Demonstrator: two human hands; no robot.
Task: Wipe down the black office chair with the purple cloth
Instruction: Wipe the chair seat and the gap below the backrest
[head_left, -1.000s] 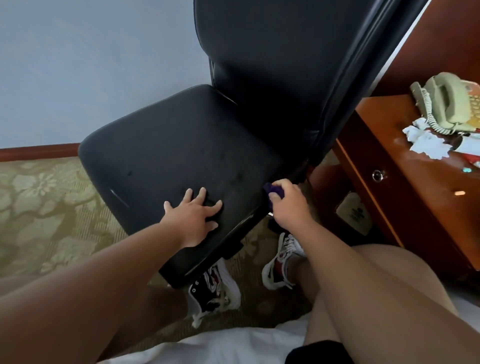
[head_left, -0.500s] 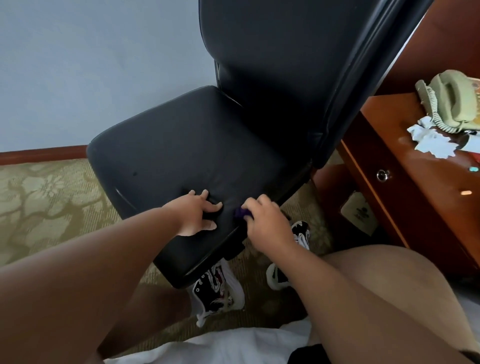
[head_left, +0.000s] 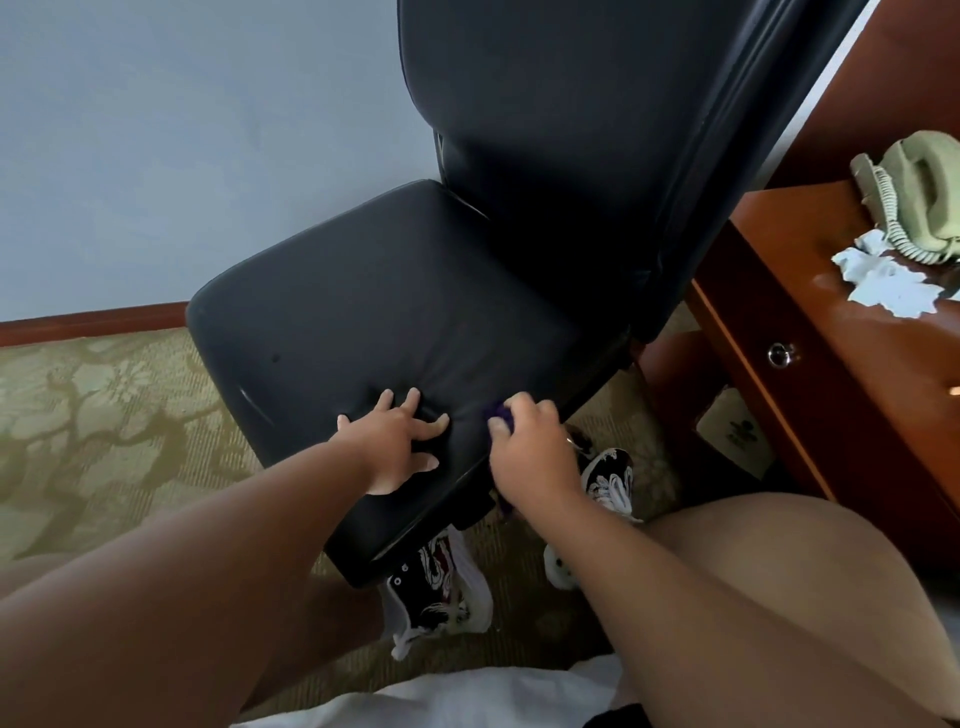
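- The chair (head_left: 519, 234) stands on the carpet (head_left: 104, 415), just beside a desk (head_left: 857, 374), with 1 side edge toward the person.
- The left hand (head_left: 395, 447) lies flat on the seat (head_left: 363, 312) near that edge. Its fingers are spread wide and hold nothing, and it looks to be steadying the chair.
- The right hand (head_left: 530, 457) is bunched round the cloth (head_left: 497, 414), which touches the seat's near edge, just beside the left hand. Only a small purple bit shows past the fingers.
- As I judge it, the step in hand is wiping the seat's near edge. The rest of the seat and the backrest (head_left: 571, 130) may yet need passes.
- Open the cloth out flatter, since a tight wad likely cleans only a thin track.
- Press evenly and run overlapping strokes along the edge, then work inward in rows.
- Brace firmly with the left hand, as the chair may roll or swivel under a push. Lift it later to wipe the patch it covers.
- Follow the crease where the seat meets the backrest, where dust probably gathers.
- The phone (head_left: 919, 197) and paper (head_left: 883, 283) on the desk sit well apart from the strokes.
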